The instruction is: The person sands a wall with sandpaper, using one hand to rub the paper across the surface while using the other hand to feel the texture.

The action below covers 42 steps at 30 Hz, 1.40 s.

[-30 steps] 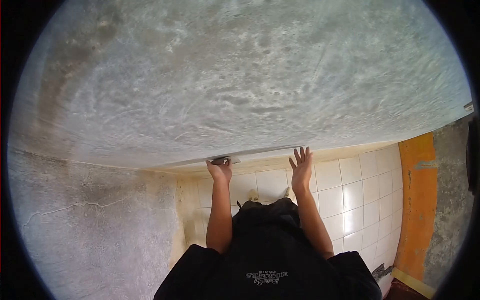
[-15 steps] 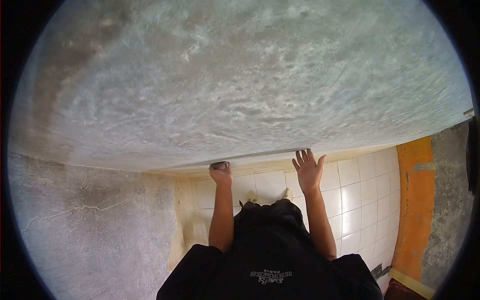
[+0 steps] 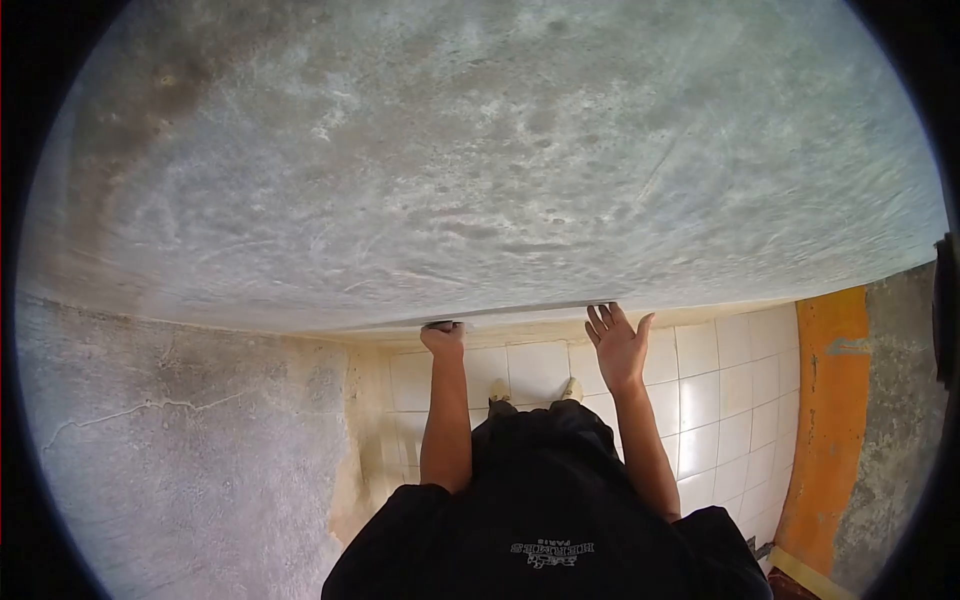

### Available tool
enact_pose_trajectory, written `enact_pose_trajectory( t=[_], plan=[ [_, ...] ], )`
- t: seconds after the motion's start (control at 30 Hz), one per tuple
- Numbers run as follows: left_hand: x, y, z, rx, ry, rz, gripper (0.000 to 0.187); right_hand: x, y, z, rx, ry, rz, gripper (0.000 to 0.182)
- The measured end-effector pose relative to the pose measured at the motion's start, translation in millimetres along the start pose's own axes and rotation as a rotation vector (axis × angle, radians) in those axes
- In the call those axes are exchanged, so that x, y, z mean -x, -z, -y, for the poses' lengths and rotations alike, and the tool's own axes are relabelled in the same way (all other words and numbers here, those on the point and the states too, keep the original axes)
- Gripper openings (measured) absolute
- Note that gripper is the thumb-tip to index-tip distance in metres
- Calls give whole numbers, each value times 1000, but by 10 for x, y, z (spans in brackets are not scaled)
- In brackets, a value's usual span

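My left hand (image 3: 443, 337) is closed at the foot of the view of the grey wall (image 3: 500, 180), its fingers wrapped round a small dark piece (image 3: 439, 325). That piece lies against the wall surface; its kind is too small to make out. My right hand (image 3: 619, 347) is open, fingers spread and thumb stretched out to the right. Its fingertips reach the wall surface and hold nothing.
A second grey wall (image 3: 180, 450) with a pale crack stands on the left. White floor tiles (image 3: 700, 400) lie below, where my feet (image 3: 571, 388) stand close to the wall. An orange painted strip (image 3: 825, 400) runs down the right side.
The view has shifted slightly. Both hands stay at nearly the same places on the wall, the left still closed on the dark piece, the right still spread.
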<state>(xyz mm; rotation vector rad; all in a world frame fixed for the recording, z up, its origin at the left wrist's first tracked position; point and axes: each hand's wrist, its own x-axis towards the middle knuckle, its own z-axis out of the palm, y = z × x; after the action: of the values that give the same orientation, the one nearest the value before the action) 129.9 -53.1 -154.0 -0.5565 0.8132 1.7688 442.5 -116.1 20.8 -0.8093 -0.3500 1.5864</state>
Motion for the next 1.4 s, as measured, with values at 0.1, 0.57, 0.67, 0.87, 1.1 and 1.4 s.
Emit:
enact_pose_trajectory(
  t=[0.1, 0.57, 0.67, 0.87, 1.1, 1.4],
  plan=[
    [125, -113, 134, -49, -36, -28, 25, -40, 52, 36, -12, -21, 20, 109],
    [478, -350, 559, -65, -16, -111, 27, 12, 227, 132, -29, -101, 62, 97],
    [563, -285, 628, -74, 9, -115, 27, 7, 219, 125, -39, -99, 32, 92],
    [414, 14, 763, -99, 16, -12, 26, 35, 212, 135, 68, -87, 65, 96],
    [707, -223, 972, 8, 12, -18, 29, -12, 260, 123, 122, -100, 66, 95],
    [677, -178, 1101, 64, 190, -129, 28, -3, 304, 51, 308, -57, -94, 75]
  ],
)
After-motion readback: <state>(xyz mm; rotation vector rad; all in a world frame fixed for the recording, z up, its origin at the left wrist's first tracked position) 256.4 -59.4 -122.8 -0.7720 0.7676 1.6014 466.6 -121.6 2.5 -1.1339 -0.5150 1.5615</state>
